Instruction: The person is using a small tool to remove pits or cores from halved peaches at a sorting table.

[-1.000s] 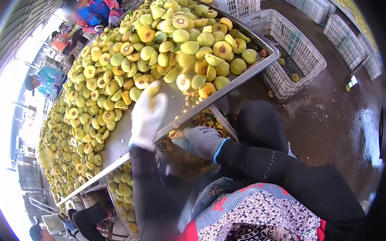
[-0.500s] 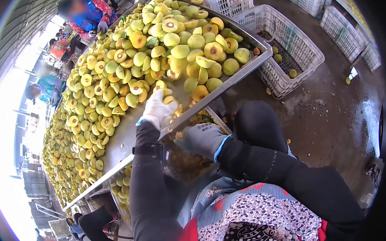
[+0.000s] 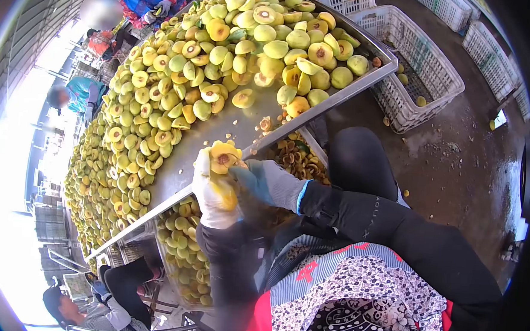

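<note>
Near the front edge of the metal table (image 3: 177,173), my left hand (image 3: 214,199), in a white glove, holds a cut yellow fruit half (image 3: 223,157) with its reddish centre facing up. My right hand (image 3: 267,182), in a grey glove, is closed against the fruit's right side; whatever its fingers grip is too small and blurred to name. Small scraps (image 3: 265,123) lie on the metal beyond my hands. A big heap of halved green-yellow fruit (image 3: 161,94) covers the table behind them.
Below the table edge are a container of fruit halves (image 3: 187,251) and a pile of cut pieces (image 3: 295,158). A white crate (image 3: 427,96) stands on the wet floor at right, more crates (image 3: 489,60) beyond. People (image 3: 150,3) sit across the table and at lower left (image 3: 83,312).
My left hand has drawn back from the heap toward my body with a fruit half. My right hand has met it at the fruit. The view has shifted, and a person shows at lower left.
</note>
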{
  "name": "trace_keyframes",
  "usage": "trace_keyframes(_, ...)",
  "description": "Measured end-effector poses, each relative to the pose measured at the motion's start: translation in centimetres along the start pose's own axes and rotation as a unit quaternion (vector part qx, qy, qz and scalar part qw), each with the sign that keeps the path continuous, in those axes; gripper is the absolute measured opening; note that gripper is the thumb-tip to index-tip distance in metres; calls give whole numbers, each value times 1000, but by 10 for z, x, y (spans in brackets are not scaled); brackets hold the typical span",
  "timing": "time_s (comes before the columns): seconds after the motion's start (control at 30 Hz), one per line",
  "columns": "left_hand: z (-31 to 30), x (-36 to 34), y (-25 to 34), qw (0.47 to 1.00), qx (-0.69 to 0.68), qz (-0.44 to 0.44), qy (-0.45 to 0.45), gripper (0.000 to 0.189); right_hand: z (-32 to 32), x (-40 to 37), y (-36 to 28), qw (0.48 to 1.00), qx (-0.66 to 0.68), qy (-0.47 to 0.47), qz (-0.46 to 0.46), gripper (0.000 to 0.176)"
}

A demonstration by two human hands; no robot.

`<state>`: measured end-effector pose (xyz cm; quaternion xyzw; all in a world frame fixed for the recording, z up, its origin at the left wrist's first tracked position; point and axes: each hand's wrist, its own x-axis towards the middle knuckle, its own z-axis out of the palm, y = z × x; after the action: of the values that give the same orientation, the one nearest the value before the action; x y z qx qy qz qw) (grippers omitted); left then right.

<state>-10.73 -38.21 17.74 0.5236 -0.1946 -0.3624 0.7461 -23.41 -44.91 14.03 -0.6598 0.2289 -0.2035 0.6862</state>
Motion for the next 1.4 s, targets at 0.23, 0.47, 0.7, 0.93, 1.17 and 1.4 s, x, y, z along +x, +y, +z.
trace_keyframes(0.23, 14, -14, 0, 992, -125, -8, 2, 37, 14, 2, 7, 992, 116, -3, 56, 53)
trace_keyframes(0.47, 17, -13, -11, 986, -132, -29, 94, 31, 20, 2, 12, 985, 119, -74, 103, 48)
trace_keyframes(0.7, -6, -13, -12, 999, -23, -4, -33, 47, 21, -2, 17, 990, 115, -67, 46, 64)
trace_keyframes(0.93, 9, -18, 0, 996, 61, -16, 67, 37, -13, -15, -33, 829, 294, -321, 351, 59)
trace_keyframes(1.17, -10, -9, -1, 989, 91, -78, -83, 38, -16, -24, -51, 862, 248, -319, 307, 59)
trace_keyframes(1.4, -15, -7, 0, 987, -155, 28, -22, 32, -8, -15, -22, 741, 406, -447, 293, 55)
